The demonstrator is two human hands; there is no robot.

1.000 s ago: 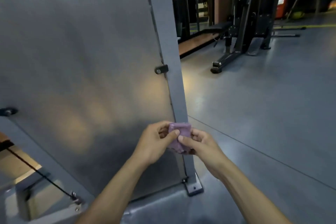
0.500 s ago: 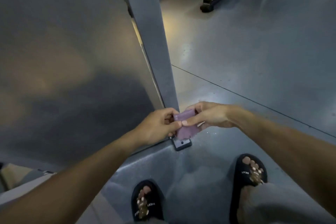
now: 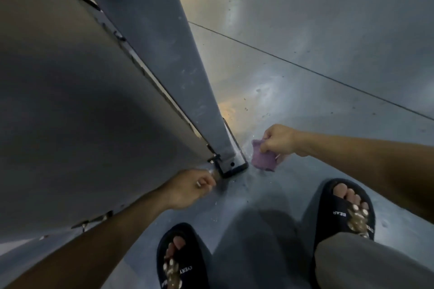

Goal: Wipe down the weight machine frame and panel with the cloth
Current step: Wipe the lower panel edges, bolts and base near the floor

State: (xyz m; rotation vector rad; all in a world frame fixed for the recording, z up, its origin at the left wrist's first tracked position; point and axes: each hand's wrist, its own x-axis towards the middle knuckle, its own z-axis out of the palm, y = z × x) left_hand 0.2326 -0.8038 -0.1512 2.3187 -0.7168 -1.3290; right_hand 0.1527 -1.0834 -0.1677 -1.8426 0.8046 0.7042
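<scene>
I look almost straight down the machine. Its grey upright frame post (image 3: 169, 54) runs down to a bolted foot plate (image 3: 231, 166) on the floor. The dull metal panel (image 3: 77, 112) fills the left side. My right hand (image 3: 278, 139) pinches the purple cloth (image 3: 264, 159), which hangs just right of the foot plate, apart from the post. My left hand (image 3: 192, 186) hovers low beside the panel's bottom corner, fingers curled, holding nothing that I can see.
Grey gym floor (image 3: 328, 42) with a thin seam line spreads to the right. My two feet in dark sandals (image 3: 182, 258) (image 3: 350, 206) stand just below the post's foot. Small brackets and bolts line the panel's edge (image 3: 88, 2).
My head has tipped down and the gym beyond has left the view. Both hands held the cloth together before; the left hand has let go and the right carries it to the right of the post foot.
</scene>
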